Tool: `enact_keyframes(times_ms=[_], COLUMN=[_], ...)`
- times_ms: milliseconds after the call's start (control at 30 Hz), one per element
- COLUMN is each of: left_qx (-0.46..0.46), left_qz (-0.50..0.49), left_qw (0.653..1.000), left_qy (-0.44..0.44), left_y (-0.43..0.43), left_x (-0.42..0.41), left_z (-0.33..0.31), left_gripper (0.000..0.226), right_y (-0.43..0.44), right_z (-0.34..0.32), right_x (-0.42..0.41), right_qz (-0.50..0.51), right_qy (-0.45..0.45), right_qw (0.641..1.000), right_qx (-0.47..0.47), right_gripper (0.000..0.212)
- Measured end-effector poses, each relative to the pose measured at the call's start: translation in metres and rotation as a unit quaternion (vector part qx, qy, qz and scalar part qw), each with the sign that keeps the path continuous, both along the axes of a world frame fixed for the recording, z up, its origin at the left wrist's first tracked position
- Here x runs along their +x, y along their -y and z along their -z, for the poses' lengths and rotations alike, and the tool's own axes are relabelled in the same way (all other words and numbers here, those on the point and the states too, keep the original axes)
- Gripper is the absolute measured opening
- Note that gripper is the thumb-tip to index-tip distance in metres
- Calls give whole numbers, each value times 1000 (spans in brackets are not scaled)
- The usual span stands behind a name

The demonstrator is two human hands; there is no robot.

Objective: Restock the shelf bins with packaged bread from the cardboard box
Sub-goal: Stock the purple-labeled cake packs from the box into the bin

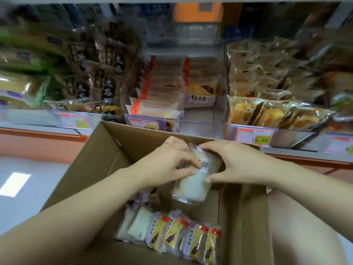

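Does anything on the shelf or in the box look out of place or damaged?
Nothing looks spilled or damaged; the held bread packet seems intact. Only the middle bin is uneven: left stack full, right side bare in front of the purple-labelled packet. Blur may hide small faults.

We count one cardboard box point(91, 169), two hands, the left hand point(168, 163) and the right hand point(235, 165), and one bread packet point(191, 186) between them. The row of packets point(172, 232) numbers six: four label-side up, two pale-side up. Four price tags point(252, 137) show.
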State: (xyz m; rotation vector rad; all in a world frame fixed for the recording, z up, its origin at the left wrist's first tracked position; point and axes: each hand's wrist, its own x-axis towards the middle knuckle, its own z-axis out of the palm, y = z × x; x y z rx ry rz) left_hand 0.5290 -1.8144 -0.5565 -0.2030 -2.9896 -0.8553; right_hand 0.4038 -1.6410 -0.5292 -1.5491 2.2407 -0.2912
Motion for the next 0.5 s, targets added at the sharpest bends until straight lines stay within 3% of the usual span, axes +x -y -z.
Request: enact_keyframes(times_ms=[133, 267, 500], left_qx=[0, -2, 131], left_qz=[-15, -36, -182], left_qw=[1000, 999, 971], left_qy=[-23, -37, -81], left_y=[2, 2, 14], left_x=[11, 17, 26], left_z=[-33, -55, -90], left_gripper=[16, 14, 23], right_y=[6, 12, 13], right_z=[-15, -38, -95], right_x=[0, -3, -18], right_qz=[44, 41, 62], right_qy=[77, 46, 80], right_qw=[994, 993, 975], right_qx=[-70, -103, -198], right_gripper=[53, 40, 29])
